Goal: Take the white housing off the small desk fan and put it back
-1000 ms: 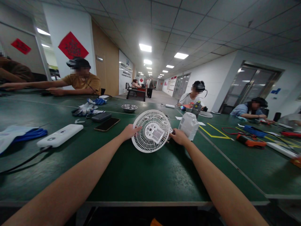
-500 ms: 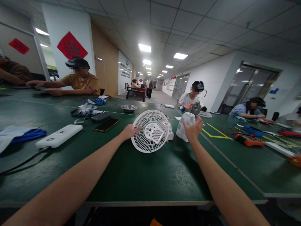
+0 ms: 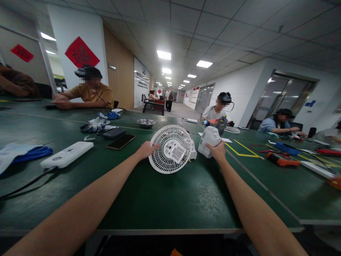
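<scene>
My left hand (image 3: 146, 150) is closed on the left rim of a round white fan grille (image 3: 163, 160), which stands tilted over the green table (image 3: 165, 209). A vented plate sits at the grille's centre, and a white part (image 3: 193, 152) shows behind its right edge. To the right, my right hand (image 3: 217, 149) grips a white plastic housing (image 3: 207, 139) with vent slots. The housing is apart from the grille and held a little above the table. Some of my right fingers are hidden behind it.
A metal bowl (image 3: 146, 122) stands beyond the grille. To the left lie a phone (image 3: 120, 141), a dark power bank (image 3: 114, 133), gloves (image 3: 97, 126) and a white power bank (image 3: 67, 154). A multimeter (image 3: 282, 159) rests at right. Several people sit around the table.
My right hand has turned the white housing, so its vented side shows more, and the fingers have shifted lower on it. My left hand and the grille stay in place.
</scene>
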`<state>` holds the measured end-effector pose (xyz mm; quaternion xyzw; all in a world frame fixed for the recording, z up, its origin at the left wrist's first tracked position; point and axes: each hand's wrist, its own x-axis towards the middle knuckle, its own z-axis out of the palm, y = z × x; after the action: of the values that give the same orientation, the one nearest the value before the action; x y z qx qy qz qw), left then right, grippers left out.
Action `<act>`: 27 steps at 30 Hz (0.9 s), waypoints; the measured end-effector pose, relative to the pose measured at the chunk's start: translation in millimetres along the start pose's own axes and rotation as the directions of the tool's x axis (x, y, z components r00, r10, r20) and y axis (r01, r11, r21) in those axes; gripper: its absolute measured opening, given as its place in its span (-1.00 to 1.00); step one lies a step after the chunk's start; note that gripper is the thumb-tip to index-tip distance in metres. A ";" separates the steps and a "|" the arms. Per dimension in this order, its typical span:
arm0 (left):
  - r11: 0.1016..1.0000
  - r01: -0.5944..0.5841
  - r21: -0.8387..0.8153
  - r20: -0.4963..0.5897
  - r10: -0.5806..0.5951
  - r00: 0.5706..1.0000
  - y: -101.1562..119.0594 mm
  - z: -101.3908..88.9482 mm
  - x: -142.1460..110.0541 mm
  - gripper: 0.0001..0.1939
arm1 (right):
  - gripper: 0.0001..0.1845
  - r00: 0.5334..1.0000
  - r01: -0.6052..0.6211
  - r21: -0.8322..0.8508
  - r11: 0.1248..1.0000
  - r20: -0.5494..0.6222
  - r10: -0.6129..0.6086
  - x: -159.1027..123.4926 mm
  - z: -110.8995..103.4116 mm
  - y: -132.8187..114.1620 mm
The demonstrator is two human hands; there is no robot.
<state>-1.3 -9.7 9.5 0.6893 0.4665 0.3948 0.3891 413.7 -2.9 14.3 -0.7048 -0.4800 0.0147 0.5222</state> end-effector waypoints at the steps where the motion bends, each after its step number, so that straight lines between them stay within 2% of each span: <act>1: 1.000 -0.004 -0.001 -0.001 0.004 1.000 -0.6 0.0 0.6 -0.42 | -0.06 1.000 -0.003 -0.005 1.000 0.005 0.004 0.7 0.6 2.2; 7: 0.999 0.031 0.009 -0.046 -0.031 0.998 -7.2 1.6 6.7 -0.38 | -0.04 0.999 -0.038 -0.049 0.998 -0.038 0.036 1.0 -2.0 1.4; 14: 1.000 0.003 -0.009 -0.024 -0.003 1.000 -5.0 1.2 3.9 -0.40 | 0.00 0.998 -0.061 -0.143 0.988 -0.037 0.056 -4.7 -4.8 -6.6; 17: 1.000 -0.008 0.003 -0.020 0.008 1.000 -4.7 0.3 3.1 -0.41 | -0.04 0.985 0.046 -0.242 0.969 -0.149 -0.084 -12.2 -6.5 -21.6; 19: 1.000 -0.016 0.009 -0.017 0.016 1.000 -5.3 0.1 3.3 -0.41 | -0.13 0.948 0.175 -0.286 0.942 -0.208 -0.240 -18.3 -8.7 -35.8; 22: 1.000 -0.018 0.011 -0.017 0.018 1.000 -6.2 0.3 4.0 -0.40 | -0.31 0.886 0.338 -0.290 0.895 -0.222 -0.406 -28.0 -9.9 -56.4; 24: 1.000 -0.018 0.013 -0.015 0.018 1.000 -6.5 0.4 3.9 -0.40 | -0.46 0.871 0.423 -0.251 0.870 -0.151 -0.467 -34.8 -6.1 -65.3; 27: 1.000 -0.008 0.005 -0.007 0.008 1.000 -6.3 0.1 2.8 -0.39 | -0.56 0.867 0.495 -0.111 0.862 0.128 -0.481 -45.7 7.3 -68.1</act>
<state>-2.6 -5.4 4.2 0.6907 0.4662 0.3976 0.3840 340.2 -29.6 40.1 -0.5936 -0.6671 -0.1177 0.4345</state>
